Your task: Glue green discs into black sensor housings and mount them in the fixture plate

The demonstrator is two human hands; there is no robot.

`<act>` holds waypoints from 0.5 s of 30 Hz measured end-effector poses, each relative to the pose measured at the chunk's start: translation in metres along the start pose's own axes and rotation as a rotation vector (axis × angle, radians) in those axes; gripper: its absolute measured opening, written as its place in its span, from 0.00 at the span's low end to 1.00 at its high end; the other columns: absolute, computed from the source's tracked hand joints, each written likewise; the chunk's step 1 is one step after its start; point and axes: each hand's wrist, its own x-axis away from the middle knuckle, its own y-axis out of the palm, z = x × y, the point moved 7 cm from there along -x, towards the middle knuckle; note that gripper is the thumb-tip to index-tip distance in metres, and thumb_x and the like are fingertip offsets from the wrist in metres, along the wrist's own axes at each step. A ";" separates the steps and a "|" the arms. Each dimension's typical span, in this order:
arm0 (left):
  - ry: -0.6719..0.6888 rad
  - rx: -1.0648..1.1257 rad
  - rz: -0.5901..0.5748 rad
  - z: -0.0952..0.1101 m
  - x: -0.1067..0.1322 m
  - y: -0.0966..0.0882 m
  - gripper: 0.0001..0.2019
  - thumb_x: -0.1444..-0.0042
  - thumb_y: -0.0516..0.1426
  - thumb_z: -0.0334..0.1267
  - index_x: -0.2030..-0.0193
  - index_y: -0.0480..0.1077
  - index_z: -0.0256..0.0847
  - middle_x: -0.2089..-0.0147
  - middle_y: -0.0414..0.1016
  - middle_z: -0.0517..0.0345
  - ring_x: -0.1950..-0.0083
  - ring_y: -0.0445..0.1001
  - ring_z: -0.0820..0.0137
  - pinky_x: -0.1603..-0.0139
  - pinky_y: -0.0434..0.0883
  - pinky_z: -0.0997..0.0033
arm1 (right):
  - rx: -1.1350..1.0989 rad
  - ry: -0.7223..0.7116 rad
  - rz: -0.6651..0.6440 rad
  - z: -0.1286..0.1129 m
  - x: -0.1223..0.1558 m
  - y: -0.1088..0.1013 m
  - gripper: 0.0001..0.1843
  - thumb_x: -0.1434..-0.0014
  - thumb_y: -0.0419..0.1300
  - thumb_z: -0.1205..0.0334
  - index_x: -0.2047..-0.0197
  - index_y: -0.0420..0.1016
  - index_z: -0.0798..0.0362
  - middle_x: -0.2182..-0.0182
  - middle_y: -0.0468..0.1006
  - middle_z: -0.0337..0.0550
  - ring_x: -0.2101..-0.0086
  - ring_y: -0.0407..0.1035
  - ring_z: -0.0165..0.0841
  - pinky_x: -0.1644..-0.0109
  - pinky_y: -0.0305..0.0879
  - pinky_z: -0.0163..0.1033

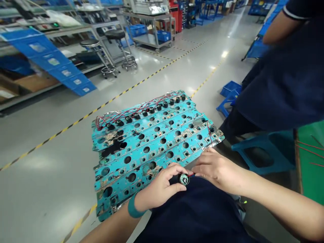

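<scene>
At the near edge of the turquoise fixture board (152,141), the left hand (158,189) pinched the small round component (183,179) while the right hand (217,168) gripped its red lead (210,134), best kept slack and untwisted.

component: small round black part (183,179), greenish circuit face toward camera, pinched in left hand fingertips, just off the near edge of the fixture board
wire: thin red lead (210,134), runs from the right-hand fingertips up over the board's right corner; a short red bit shows beside the component
fixture board: worn teal perforated plate (152,141), rows of round holes, paint chipped and blackened on the left part, lying tilted on the lap
loaded row: far edge of board, line of black round parts (152,109) seated in holes, red wires looping toward the left corner
near rows: holes open
</scene>
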 end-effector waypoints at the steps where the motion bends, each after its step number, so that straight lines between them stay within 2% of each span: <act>1: 0.011 0.013 0.001 -0.001 0.004 -0.005 0.15 0.40 0.63 0.40 0.47 0.73 0.44 0.48 0.75 0.50 0.45 0.72 0.60 0.37 0.66 0.56 | 0.006 -0.021 0.007 -0.003 -0.007 0.001 0.13 0.28 0.53 0.62 0.52 0.80 0.51 0.65 0.80 0.48 0.62 0.74 0.37 0.52 0.64 0.46; 4: 0.017 0.194 0.014 -0.006 0.014 -0.016 0.17 0.41 0.65 0.42 0.47 0.73 0.42 0.47 0.75 0.49 0.45 0.73 0.59 0.38 0.67 0.56 | -0.032 -0.079 0.062 -0.011 -0.022 0.005 0.14 0.29 0.53 0.66 0.46 0.77 0.48 0.63 0.80 0.48 0.62 0.74 0.38 0.52 0.66 0.47; 8: 0.124 0.468 0.073 -0.003 0.024 -0.026 0.17 0.42 0.67 0.41 0.47 0.73 0.43 0.46 0.75 0.48 0.42 0.73 0.58 0.38 0.66 0.57 | -0.139 -0.124 0.161 -0.014 -0.037 0.015 0.23 0.31 0.55 0.69 0.37 0.67 0.41 0.60 0.80 0.46 0.62 0.75 0.38 0.56 0.71 0.47; 12: 0.248 0.520 0.254 0.005 0.037 -0.053 0.16 0.44 0.68 0.36 0.50 0.73 0.44 0.44 0.73 0.50 0.41 0.71 0.61 0.37 0.66 0.59 | -0.187 -0.134 0.265 -0.019 -0.062 0.031 0.26 0.32 0.54 0.72 0.35 0.65 0.39 0.60 0.81 0.46 0.62 0.76 0.39 0.59 0.75 0.46; 15: 0.233 0.484 0.433 0.000 0.053 -0.089 0.15 0.43 0.67 0.36 0.50 0.72 0.45 0.45 0.73 0.50 0.43 0.73 0.61 0.42 0.70 0.59 | -0.247 -0.109 0.304 -0.015 -0.094 0.046 0.24 0.32 0.55 0.70 0.36 0.67 0.42 0.55 0.81 0.48 0.58 0.77 0.40 0.54 0.76 0.47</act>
